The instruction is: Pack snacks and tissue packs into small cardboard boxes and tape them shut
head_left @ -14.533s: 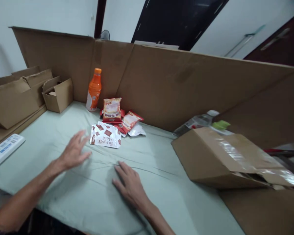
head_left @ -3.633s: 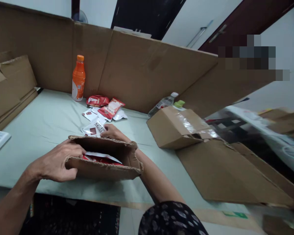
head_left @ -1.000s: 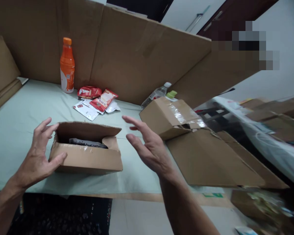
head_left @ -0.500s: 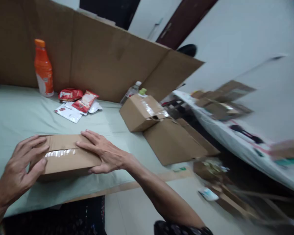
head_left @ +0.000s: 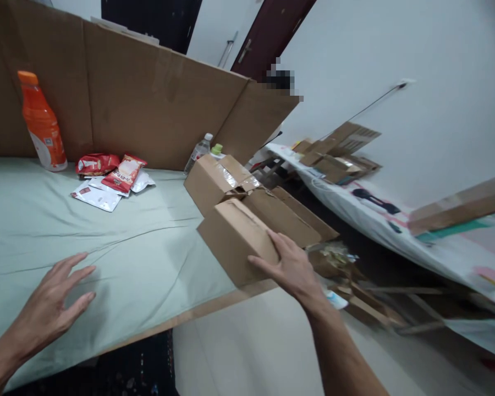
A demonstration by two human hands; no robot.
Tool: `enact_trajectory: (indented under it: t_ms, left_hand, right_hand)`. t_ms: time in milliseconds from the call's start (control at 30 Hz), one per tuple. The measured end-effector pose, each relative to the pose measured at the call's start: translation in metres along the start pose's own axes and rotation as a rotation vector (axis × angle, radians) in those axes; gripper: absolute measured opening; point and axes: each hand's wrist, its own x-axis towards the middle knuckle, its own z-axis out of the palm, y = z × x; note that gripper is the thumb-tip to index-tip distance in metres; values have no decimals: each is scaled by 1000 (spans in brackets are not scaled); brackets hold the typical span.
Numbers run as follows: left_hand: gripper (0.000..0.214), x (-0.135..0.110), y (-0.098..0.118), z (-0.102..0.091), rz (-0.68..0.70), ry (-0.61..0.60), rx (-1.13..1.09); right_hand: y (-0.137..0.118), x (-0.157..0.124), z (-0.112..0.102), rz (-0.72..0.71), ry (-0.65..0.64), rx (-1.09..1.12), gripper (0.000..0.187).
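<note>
A small brown cardboard box (head_left: 231, 242) stands at the table's front right edge, close against another taped cardboard box (head_left: 210, 184). My right hand (head_left: 291, 267) grips its near right end, thumb on the side facing me and fingers over the top. The fingers' far ends are partly hidden behind the box. Over the green cloth at the left, my left hand (head_left: 55, 302) hovers with fingers spread and nothing in it.
An orange bottle (head_left: 44, 124) and several red and white packets (head_left: 124, 173) stand along a cardboard screen (head_left: 148, 104). A clear bottle (head_left: 200, 151) is behind the taped box. Open cartons (head_left: 363, 308) lie on the floor, right of the table.
The box has moved right across the table, from between both hands to beside the taped box, with my right hand on it. My left hand has let go. The view has shifted right.
</note>
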Motion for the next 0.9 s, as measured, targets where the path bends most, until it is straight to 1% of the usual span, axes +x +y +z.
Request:
enact_trajectory:
  t_ms: [67, 100, 133, 167, 233, 300, 333, 367, 400, 467, 500, 567, 600, 667, 767, 833, 867, 900]
  left_hand:
    - [36, 1, 2, 8, 14, -56, -6]
    - [36, 1, 4, 9, 15, -76, -6]
    - [36, 0, 7, 8, 10, -86, -2]
    - [36, -1, 10, 6, 1, -91, 7]
    - [34, -4, 12, -3, -30, -85, 38]
    - [32, -9, 8, -19, -97, -21, 90]
    - [32, -12, 2, -30, -145, 36, 131]
    - [33, -16, -7, -43, -201, 107, 182]
    - [35, -21, -17, -59, -264, 182, 238]
    - [43, -33, -41, -95, -395, 328, 349]
    - [49, -39, -54, -114, -462, 406, 406]
    - [62, -53, -78, -154, -605, 599, 539]
    - [70, -59, -89, -172, -679, 687, 604]
    - [79, -69, -110, -206, -760, 769, 651]
    - [84, -76, -141, -249, -830, 820, 655]
    - [75, -77, -159, -271, -865, 822, 630]
    - [65, -76, -166, -279, -875, 808, 608]
    - [61, -75, -171, -286, -868, 774, 584]
  right_hand:
    - [7, 6, 2, 119, 17, -120, 67]
    - [8, 7, 3, 131, 36, -170, 60]
    - [7, 9, 3, 105, 70, -215, 52]
    - [6, 9, 4, 42, 115, -255, 46]
    - [-1, 9, 11, -117, 273, -303, 41]
    - [-17, 9, 32, -234, 425, -254, 44]
    - [-30, 8, 48, -296, 448, -191, 45]
    - [-47, 5, 67, -376, 427, -108, 45]
    - [-67, 0, 88, -485, 361, -18, 43]
    - [-116, -18, 128, -741, 182, 141, 41]
    - [-141, -30, 144, -850, 96, 202, 41]
    - [-184, -53, 166, -928, 13, 253, 41]
    - [-201, -61, 171, -959, -16, 266, 42]
    - [-223, -71, 174, -1010, -43, 286, 42]
    - [-234, -70, 166, -1031, -67, 303, 41]
    - [-237, -67, 157, -1009, -121, 302, 42]
    - [-238, -66, 152, -992, -162, 303, 42]
    - [-241, -65, 146, -972, -205, 305, 42]
